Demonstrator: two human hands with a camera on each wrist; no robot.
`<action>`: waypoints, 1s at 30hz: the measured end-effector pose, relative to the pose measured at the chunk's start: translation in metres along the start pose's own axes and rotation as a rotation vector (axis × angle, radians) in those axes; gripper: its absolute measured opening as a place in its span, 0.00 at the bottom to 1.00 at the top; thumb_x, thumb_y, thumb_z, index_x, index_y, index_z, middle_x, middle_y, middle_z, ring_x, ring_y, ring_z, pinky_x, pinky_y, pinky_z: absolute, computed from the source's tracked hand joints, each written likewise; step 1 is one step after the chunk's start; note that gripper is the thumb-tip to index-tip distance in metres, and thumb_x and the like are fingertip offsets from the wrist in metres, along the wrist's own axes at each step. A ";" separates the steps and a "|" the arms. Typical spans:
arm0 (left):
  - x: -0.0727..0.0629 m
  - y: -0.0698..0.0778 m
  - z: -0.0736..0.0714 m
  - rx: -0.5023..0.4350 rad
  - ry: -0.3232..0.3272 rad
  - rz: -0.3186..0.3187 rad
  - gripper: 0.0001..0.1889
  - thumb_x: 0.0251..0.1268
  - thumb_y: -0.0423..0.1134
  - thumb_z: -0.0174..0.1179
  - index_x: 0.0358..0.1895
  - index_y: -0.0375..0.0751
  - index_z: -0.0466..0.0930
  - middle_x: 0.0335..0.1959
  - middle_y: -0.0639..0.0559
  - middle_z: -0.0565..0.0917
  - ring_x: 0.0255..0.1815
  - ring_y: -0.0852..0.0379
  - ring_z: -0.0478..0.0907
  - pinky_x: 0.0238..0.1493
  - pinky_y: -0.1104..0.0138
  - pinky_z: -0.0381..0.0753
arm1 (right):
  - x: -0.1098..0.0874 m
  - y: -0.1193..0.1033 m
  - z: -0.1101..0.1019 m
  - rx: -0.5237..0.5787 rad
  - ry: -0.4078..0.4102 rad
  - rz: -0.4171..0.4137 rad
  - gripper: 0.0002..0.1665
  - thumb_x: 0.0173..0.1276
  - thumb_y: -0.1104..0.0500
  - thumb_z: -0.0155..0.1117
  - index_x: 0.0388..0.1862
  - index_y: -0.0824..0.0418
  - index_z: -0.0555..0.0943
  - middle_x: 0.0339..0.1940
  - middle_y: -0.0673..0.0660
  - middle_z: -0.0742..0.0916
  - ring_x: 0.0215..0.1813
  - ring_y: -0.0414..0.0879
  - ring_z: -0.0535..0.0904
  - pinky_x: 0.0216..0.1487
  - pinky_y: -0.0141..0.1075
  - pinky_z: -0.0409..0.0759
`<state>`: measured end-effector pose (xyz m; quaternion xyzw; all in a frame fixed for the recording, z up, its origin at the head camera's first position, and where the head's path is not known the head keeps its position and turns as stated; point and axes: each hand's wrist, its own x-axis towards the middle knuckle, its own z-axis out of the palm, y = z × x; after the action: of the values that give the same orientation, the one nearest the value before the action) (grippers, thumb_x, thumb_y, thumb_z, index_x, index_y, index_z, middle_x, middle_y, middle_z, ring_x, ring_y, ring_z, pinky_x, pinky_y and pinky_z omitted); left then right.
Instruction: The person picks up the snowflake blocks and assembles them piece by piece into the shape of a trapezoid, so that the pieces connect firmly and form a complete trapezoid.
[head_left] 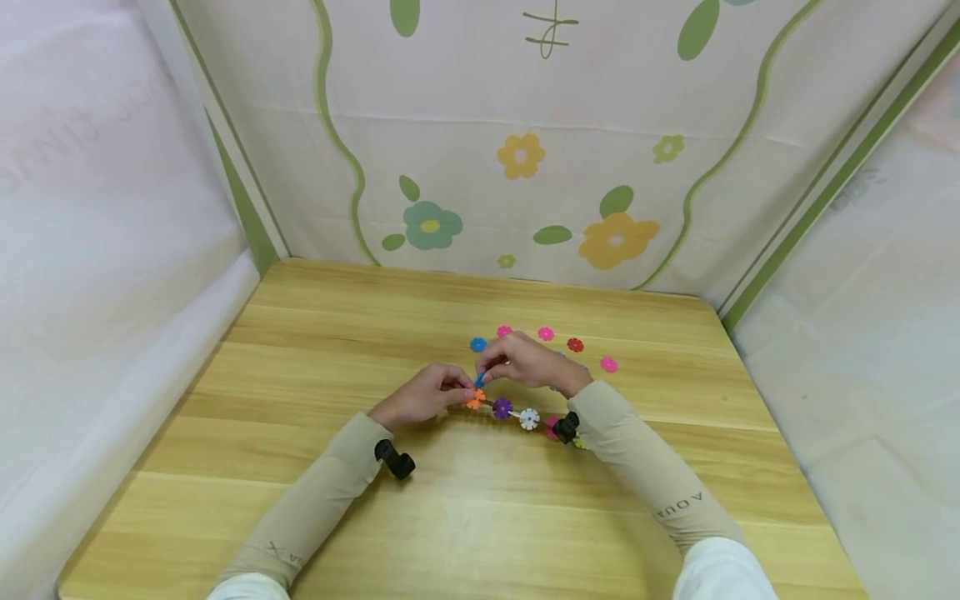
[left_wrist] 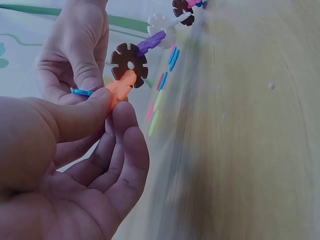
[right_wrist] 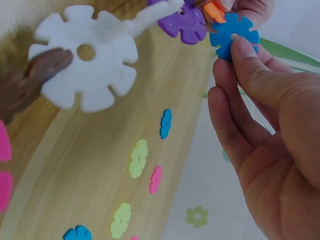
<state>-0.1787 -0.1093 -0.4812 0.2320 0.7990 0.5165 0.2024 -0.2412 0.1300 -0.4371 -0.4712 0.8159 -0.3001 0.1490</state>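
Observation:
My left hand (head_left: 429, 393) pinches an orange snowflake disc (left_wrist: 119, 91) between thumb and fingers. That orange piece is the end of a chain of notched plastic discs slotted edge to edge. Along the chain come a brown disc (left_wrist: 120, 59), a purple disc (head_left: 502, 408) and a white disc (right_wrist: 70, 30), then more pieces running toward the right forearm. With thumb and fingertips, my right hand (head_left: 527, 360) holds a blue snowflake disc (right_wrist: 223, 41) by its edge, right at the orange one. Part of the chain's far end is hidden under the right wrist.
Loose discs lie on the wooden table (head_left: 337, 333) beyond the right hand, among them a blue disc (head_left: 477, 343), a red disc (head_left: 575, 344), a pink disc (head_left: 609, 365) and a pale yellow disc (right_wrist: 138, 159). A flower-printed cloth (head_left: 450, 150) stands behind the table.

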 end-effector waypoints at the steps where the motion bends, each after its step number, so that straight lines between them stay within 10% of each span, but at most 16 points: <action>1: 0.000 0.000 0.000 -0.001 0.003 -0.002 0.10 0.83 0.39 0.57 0.48 0.40 0.88 0.47 0.48 0.90 0.47 0.55 0.86 0.50 0.62 0.86 | 0.000 0.000 0.000 -0.004 -0.002 -0.005 0.05 0.74 0.62 0.69 0.38 0.55 0.90 0.39 0.48 0.92 0.41 0.37 0.84 0.46 0.31 0.86; 30: 0.002 0.000 0.002 -0.029 0.061 -0.061 0.08 0.82 0.38 0.57 0.48 0.43 0.87 0.43 0.48 0.89 0.42 0.48 0.83 0.45 0.60 0.83 | -0.016 0.005 -0.001 0.009 0.055 0.067 0.04 0.76 0.59 0.69 0.40 0.54 0.90 0.40 0.54 0.93 0.40 0.55 0.90 0.40 0.31 0.86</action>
<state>-0.1793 -0.1066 -0.4823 0.1889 0.8040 0.5283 0.1970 -0.2363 0.1461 -0.4401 -0.4346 0.8336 -0.3116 0.1384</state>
